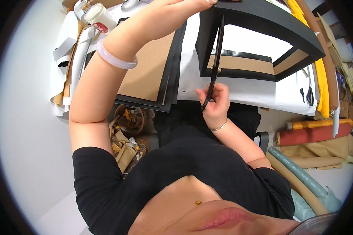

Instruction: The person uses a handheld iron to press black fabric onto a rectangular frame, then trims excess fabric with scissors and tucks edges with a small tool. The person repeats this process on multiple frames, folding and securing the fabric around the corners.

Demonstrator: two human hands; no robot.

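A black box-like frame (pixel 245 74) stands on the white-covered table, with a large rectangular opening facing me and brown board showing inside. My right hand (pixel 217 102) is closed around the handles of long black scissors (pixel 214 72). Their blades point away from me, along the left side of the opening; whether they touch the frame I cannot tell. At the top of the view my left hand (pixel 184 8) reaches to the frame's far left corner, a fingertip against it. Most of its fingers are cut off by the picture's edge.
Stacked black and brown boards (pixel 149 74) lie left of the frame, near a white-lidded jar (pixel 100 17). A bin of scraps (pixel 131 117) stands below the table. Yellow fabric (pixel 322 88) and small black-handled tools (pixel 310 96) lie right; material rolls (pixel 313 134) lie lower right.
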